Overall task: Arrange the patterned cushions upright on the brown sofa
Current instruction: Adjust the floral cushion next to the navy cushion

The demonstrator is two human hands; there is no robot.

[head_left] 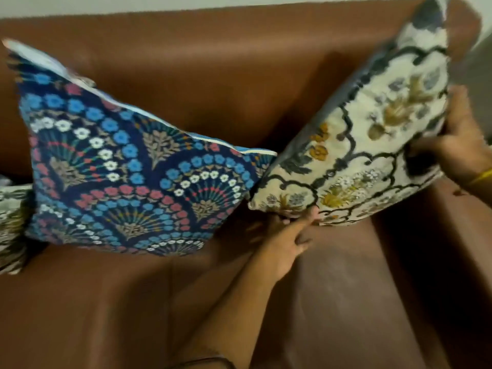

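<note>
A cream cushion (pixel 367 145) with dark trellis lines and yellow flowers is held tilted above the right end of the brown sofa (pixel 213 75). My left hand (pixel 287 235) grips its lower corner from beneath. My right hand (pixel 460 147) grips its right edge. A dark blue cushion (pixel 119 169) with blue, white and pink flower arcs leans upright against the sofa's backrest at the left, its right corner touching the cream cushion. The frame is motion-blurred.
Part of another cream patterned cushion (pixel 12 225) shows at the left edge, beside the blue one. The sofa's right armrest (pixel 458 235) lies under my right wrist. Bare seat leather (pixel 106 302) fills the foreground.
</note>
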